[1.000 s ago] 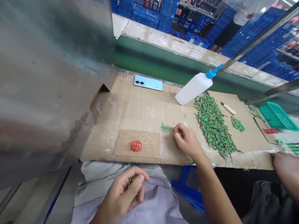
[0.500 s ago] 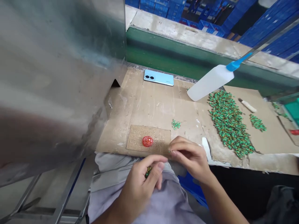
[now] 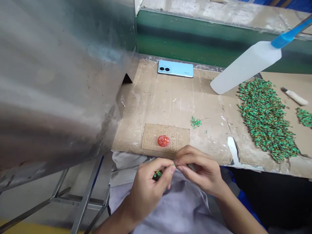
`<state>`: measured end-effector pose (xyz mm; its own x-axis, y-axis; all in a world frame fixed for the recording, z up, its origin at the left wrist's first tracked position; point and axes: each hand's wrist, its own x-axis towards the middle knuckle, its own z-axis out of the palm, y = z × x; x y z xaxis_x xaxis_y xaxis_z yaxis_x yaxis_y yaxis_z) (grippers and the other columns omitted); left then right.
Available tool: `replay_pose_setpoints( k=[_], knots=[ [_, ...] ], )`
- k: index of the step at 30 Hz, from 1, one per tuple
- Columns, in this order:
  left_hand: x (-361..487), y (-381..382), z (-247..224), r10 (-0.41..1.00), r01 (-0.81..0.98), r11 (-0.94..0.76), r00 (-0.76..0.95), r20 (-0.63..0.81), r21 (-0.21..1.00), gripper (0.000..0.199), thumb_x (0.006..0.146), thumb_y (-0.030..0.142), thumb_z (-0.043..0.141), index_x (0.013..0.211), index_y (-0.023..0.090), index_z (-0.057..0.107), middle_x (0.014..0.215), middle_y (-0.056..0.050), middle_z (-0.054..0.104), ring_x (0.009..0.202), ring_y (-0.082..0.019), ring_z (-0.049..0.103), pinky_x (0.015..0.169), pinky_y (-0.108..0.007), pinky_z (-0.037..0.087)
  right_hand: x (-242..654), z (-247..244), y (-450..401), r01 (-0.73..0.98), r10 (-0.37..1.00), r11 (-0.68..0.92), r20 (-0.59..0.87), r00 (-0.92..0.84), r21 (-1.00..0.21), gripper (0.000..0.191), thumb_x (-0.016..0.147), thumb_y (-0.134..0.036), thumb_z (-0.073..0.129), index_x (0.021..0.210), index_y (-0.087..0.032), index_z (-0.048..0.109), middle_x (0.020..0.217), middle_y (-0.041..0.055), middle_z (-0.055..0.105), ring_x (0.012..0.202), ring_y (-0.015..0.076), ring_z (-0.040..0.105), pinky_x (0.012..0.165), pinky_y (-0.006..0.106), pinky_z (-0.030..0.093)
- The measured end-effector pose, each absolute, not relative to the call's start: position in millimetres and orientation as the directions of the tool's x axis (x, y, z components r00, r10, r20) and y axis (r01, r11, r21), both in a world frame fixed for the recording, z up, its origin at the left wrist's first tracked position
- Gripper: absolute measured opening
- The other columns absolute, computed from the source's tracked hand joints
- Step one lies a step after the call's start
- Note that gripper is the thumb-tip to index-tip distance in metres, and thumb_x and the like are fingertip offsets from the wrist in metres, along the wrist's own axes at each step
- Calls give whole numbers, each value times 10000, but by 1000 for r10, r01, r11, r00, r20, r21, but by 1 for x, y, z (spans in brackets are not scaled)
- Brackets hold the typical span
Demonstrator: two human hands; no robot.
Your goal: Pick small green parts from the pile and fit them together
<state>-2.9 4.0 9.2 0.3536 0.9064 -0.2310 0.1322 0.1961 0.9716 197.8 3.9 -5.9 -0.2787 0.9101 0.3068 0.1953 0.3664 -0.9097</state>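
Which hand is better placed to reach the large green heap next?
Probably the right hand: it sits nearer the large green heap, and the left hand is cupping small green pieces.

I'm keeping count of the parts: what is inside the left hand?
Green and yellow pieces show inside the left hand. The curled hand hides its palm, so their number cannot be told.

The fingers of the left hand (image 3: 149, 183) partly cover the green-and-yellow pieces (image 3: 158, 174) in its grasp — their number cannot be told. The green speck (image 3: 175, 165) at the meeting fingertips, pinched by the right hand (image 3: 202, 167), is too small to make out in shape. Lettering on the blue phone (image 3: 175, 69) is too tiny to read. The right edge cuts off the blue nozzle (image 3: 285, 39) and the smaller green pile (image 3: 304, 117) — both forearms run off the bottom.
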Motion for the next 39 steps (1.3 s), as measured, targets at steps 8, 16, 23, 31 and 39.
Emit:
replay_pose_setpoints(
  k=[8,16,23,31,39],
  knots=[
    [-6,3,5,920,137,226,294,-257,964,194,1020,280,652,913,193,788,598,19,598,555,-122,541,589,-242,422,196,3,12,334,899,363,234,-369,-870,129,1010,-103,610,1042,-227,631,895,18,643,715,125,588,572,242,486],
    [-21,9,7,694,-513,711,404,-596,481,271,864,266,803,1088,128,743,825,-36,674,560,-49,436,471,-156,251,196,0,33,573,961,275,197,-195,-772,83,1063,-174,563,1041,-230,620,911,24,609,639,127,514,586,285,455],
    [-28,6,-4,726,-455,683,334,-601,572,364,876,446,865,907,143,666,771,-41,731,460,-26,412,419,-162,162,195,-1,42,625,954,277,134,-267,-730,106,1078,-223,542,1032,-236,636,927,46,662,762,168,618,668,297,492],
    [-25,1,-15,784,-308,619,284,-552,722,411,874,527,852,911,127,764,658,-23,695,472,-32,402,476,-185,230,196,2,45,631,937,321,139,-321,-706,116,1078,-219,541,1010,-229,635,908,39,663,753,163,631,662,284,499],
    [-24,5,-7,742,-387,670,324,-587,634,383,805,397,913,899,146,639,823,-78,783,488,-28,406,471,-180,238,196,1,47,661,942,311,130,-309,-683,116,1062,-233,551,989,-230,642,917,42,683,734,165,631,646,294,500]
  ],
)
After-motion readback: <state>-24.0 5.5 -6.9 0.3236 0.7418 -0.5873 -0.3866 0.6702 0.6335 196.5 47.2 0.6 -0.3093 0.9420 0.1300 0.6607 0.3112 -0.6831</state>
